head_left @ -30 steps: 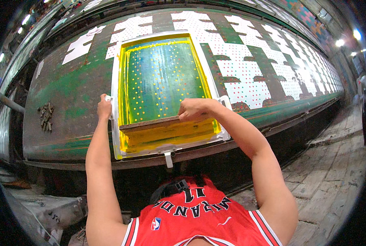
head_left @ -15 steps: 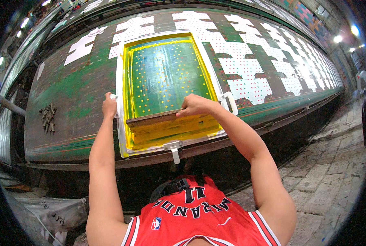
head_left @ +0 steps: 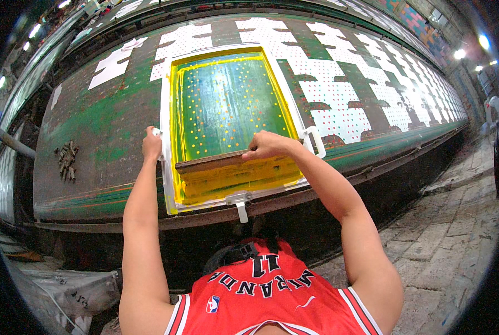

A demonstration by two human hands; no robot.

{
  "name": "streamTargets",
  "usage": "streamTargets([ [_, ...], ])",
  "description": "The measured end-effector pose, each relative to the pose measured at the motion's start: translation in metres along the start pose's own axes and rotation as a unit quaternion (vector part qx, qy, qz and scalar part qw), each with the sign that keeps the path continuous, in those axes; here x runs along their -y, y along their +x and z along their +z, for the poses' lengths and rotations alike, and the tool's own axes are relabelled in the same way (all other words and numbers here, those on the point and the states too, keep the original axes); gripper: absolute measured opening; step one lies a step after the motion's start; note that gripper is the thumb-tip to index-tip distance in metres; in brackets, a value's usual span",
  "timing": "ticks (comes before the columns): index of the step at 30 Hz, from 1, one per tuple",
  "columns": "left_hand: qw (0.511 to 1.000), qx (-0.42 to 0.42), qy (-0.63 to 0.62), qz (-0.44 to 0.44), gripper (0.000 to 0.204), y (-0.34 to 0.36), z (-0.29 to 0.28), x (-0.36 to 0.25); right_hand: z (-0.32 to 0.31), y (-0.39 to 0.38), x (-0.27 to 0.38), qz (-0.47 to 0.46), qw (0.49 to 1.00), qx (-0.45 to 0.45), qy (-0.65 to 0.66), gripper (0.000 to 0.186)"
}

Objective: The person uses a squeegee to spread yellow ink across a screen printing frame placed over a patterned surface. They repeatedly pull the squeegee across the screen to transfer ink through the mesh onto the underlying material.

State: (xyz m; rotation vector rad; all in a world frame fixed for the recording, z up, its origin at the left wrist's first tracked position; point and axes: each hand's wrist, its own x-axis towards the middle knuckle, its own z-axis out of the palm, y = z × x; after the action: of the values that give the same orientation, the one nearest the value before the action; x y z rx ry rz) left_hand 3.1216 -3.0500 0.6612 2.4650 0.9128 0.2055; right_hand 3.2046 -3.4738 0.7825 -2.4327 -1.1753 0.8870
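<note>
A screen-printing frame with a white border lies on the long table before me. Its green mesh carries rows of small dots and is edged in yellow ink. My left hand is closed round a white handle on the frame's left side. Near the frame's front end, my right hand grips the top edge of a wide wooden squeegee, which spans most of the frame's width. Yellow ink covers the near end. A second white handle on the right side is free, just past my right wrist.
White cut fabric pieces, many dotted, lie in rows across the table to the right and behind the frame. A heap of small dark sticks lies at left. A white bracket juts from the frame's front edge over the table rim.
Frame, squeegee and both hands appear slightly further right in the picture. Both grips are the same, and the squeegee stays near the front end of the frame.
</note>
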Motion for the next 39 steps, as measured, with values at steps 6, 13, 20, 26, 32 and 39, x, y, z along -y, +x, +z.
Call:
streamTargets([
  [6,1.0,0.002,0.002,0.001,0.043,0.002,0.001,0.003,0.019,-0.004,0.016,0.038,0.997,-0.018,-0.069,0.065],
  [13,1.0,0.003,-0.018,-0.007,0.041,0.001,0.0,0.002,0.058,-0.037,0.037,0.006,0.983,-0.092,-0.158,0.034],
  [20,0.999,-0.011,-0.032,0.01,0.041,0.002,0.002,0.006,0.082,-0.065,0.048,-0.05,0.964,-0.206,-0.16,0.016],
  [26,0.999,-0.013,-0.04,0.009,0.043,0.007,0.009,0.011,0.118,-0.078,0.047,-0.069,0.958,-0.228,-0.163,0.025],
  [32,0.998,-0.008,-0.062,0.014,0.042,0.004,0.005,0.008,0.126,-0.094,0.048,-0.068,0.968,-0.204,-0.13,0.054],
  [39,0.995,-0.006,-0.1,0.025,0.045,0.001,-0.001,0.008,0.085,-0.1,0.009,0.012,0.961,-0.277,0.005,0.039],
])
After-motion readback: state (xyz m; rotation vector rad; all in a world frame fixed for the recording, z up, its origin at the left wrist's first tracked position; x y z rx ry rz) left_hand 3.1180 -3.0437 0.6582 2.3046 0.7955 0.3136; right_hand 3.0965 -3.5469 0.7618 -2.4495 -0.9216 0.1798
